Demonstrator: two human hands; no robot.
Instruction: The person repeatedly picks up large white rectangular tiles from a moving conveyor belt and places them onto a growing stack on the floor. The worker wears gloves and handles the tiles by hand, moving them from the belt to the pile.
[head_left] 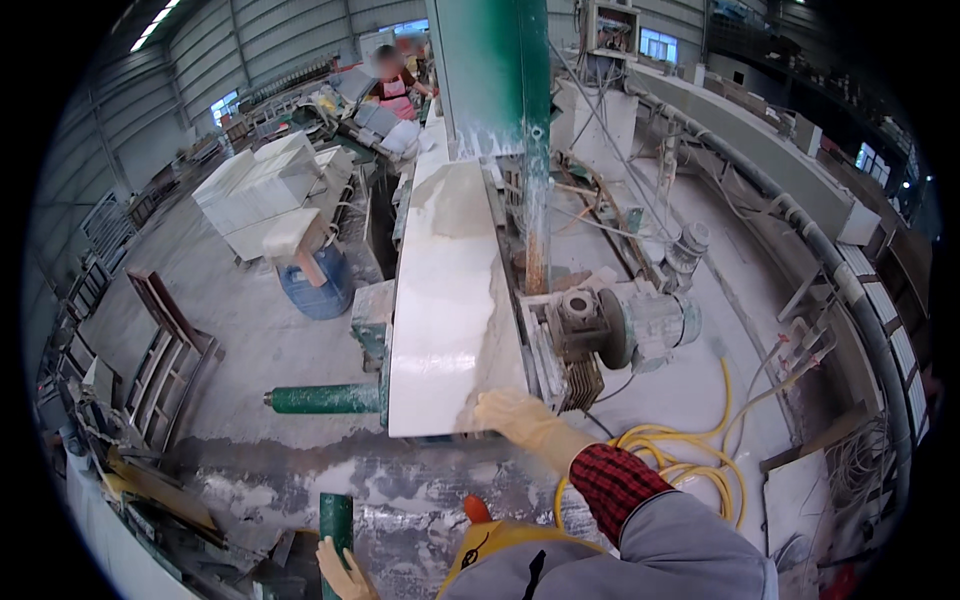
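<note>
A long white stone slab [435,345] lies lengthwise on a machine in front of me, with grey wet patches along its right side and far part. My right hand [520,418], in a cream glove, is closed on the slab's near right corner; its thumb is hidden. Low at the left, my gloved left hand [345,573] rests against an upright-looking green roller [337,520], fingers stretched and a little apart. A second green roller [325,399] juts out left from the machine beside the slab's near end.
A green machine column [490,75] rises over the slab's far part. A motor [655,325] sits right of it, near a coiled yellow hose [680,465]. Left stand a blue drum [318,285] and stacked white blocks [260,185]. Another person [397,95] is at the far end.
</note>
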